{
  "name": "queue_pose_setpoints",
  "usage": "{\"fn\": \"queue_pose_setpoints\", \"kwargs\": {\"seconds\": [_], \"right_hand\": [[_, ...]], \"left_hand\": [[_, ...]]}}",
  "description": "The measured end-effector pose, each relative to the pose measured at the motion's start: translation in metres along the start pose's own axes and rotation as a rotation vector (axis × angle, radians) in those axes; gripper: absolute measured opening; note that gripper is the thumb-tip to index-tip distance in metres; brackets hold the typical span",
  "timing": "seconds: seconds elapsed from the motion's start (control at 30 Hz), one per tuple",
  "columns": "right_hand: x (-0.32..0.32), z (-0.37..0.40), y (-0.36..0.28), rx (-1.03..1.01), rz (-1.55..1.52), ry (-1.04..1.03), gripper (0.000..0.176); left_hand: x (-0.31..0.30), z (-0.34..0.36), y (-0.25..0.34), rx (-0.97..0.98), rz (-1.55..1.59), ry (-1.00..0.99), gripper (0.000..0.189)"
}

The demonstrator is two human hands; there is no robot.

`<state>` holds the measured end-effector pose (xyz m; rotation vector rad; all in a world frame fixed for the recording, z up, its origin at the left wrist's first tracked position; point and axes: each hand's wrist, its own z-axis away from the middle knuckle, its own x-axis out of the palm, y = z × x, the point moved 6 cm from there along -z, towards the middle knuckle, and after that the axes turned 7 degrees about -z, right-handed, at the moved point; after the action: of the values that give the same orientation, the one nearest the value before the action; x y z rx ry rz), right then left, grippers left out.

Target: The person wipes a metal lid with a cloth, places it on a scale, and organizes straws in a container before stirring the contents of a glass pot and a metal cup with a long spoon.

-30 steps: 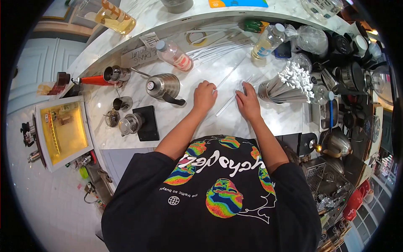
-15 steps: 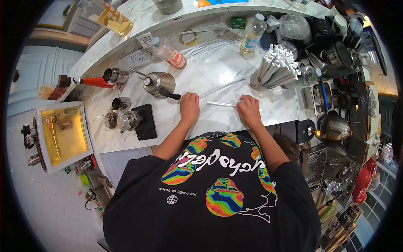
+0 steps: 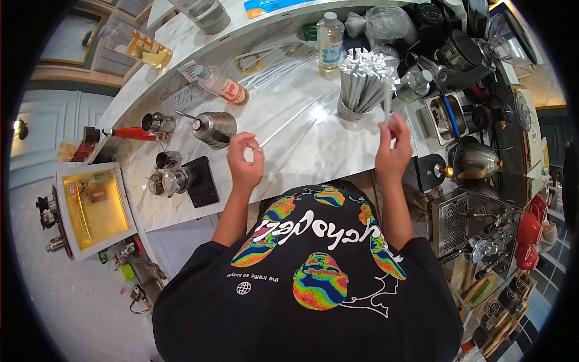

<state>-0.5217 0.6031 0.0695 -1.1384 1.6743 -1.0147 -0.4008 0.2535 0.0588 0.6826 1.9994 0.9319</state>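
My right hand [image 3: 392,148] is raised at the counter's right end and pinches a white paper-wrapped straw [image 3: 387,108], held upright. It is just right of a metal cup packed with wrapped straws [image 3: 360,81]. My left hand [image 3: 246,161] hovers over the marble counter [image 3: 313,154] with fingers curled and apart, nothing visible in them. Its fingertips are near the end of another long straw [image 3: 292,122] that lies diagonally on the marble.
A steel gooseneck kettle [image 3: 214,128] and a black scale [image 3: 202,181] sit left of my left hand. Bottles [image 3: 222,87] [image 3: 330,36] and loose straws lie along the back ledge. Jugs, a sink and an espresso machine [image 3: 476,241] crowd the right. A lit yellow case [image 3: 96,202] stands far left.
Both hands have lifted off the counter. My right hand took the flat-lying straw up and right toward the metal cup, now upright. My left hand let go and drew back left.
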Motion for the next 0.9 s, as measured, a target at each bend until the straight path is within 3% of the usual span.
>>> {"fn": "queue_pose_setpoints", "kwargs": {"seconds": [0.1, 0.2, 0.43, 0.5, 0.67, 0.9], "right_hand": [[0.0, -0.03, -0.013, 0.002, -0.321, 0.05, 0.025], [0.003, -0.049, -0.012, 0.018, -0.362, 0.011, 0.023], [0.026, -0.063, 0.03, -0.061, -0.135, -0.125, 0.02], [0.029, -0.062, 0.041, -0.002, -0.09, -0.192, 0.021], [0.025, -0.063, 0.028, 0.014, -0.017, -0.242, 0.019], [0.024, -0.071, 0.027, -0.132, 0.012, -0.22, 0.017]], "left_hand": [[-0.012, -0.026, 0.045, 0.041, 0.141, 0.015, 0.038], [-0.014, -0.046, 0.083, 0.073, 0.232, -0.007, 0.043], [0.034, -0.082, 0.115, 0.187, 0.095, -0.129, 0.049], [0.052, -0.091, 0.122, 0.219, 0.041, -0.19, 0.052], [0.089, -0.115, 0.143, 0.135, -0.093, -0.38, 0.056], [0.146, -0.143, 0.125, 0.099, -0.19, -0.42, 0.052]]}}
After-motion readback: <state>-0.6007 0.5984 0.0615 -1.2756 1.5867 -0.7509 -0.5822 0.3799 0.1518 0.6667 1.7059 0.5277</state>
